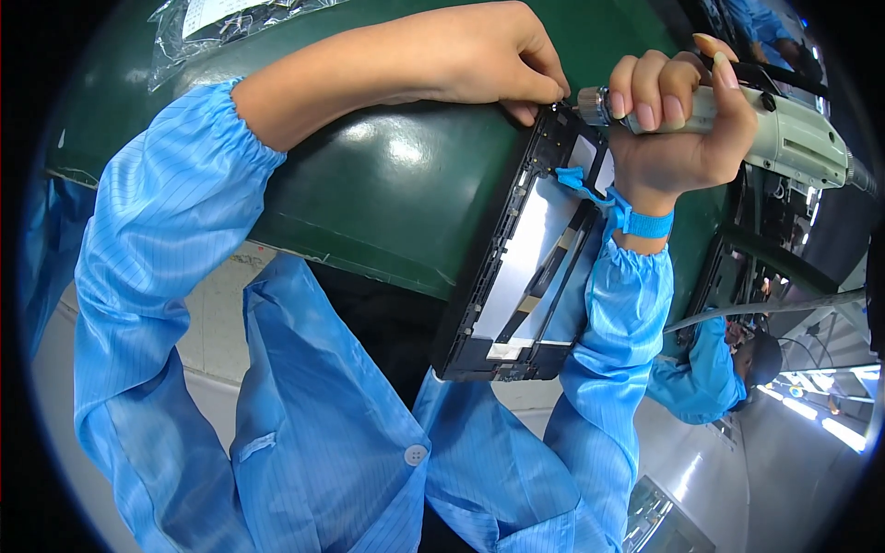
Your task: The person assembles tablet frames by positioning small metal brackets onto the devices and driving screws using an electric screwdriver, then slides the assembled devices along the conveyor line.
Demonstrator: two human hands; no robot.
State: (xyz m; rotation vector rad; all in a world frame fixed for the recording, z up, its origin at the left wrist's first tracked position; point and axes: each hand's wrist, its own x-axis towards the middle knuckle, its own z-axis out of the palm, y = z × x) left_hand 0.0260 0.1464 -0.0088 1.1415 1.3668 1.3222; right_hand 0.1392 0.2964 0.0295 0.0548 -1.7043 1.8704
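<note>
My right hand (678, 115) is wrapped round a pale electric screwdriver (793, 138), which lies almost level with its collar pointing left. The driver's tip is at the far corner of an opened tablet-like device (530, 249). At that corner my left hand (502, 55) is closed, thumb and fingers pinched together beside the tip; what they hold is too small or hidden to make out. The device has a black frame, silver panels and dark flat cables, and it reaches past the table's near edge. A blue wrist strap (645, 223) circles my right wrist, close to the device.
The green table (387, 194) spans the middle. A clear plastic bag (230, 28) with small dark parts and a white label lies at its far left. A grey cable (774, 309) crosses at right. A person in blue (701, 378) sits beyond it.
</note>
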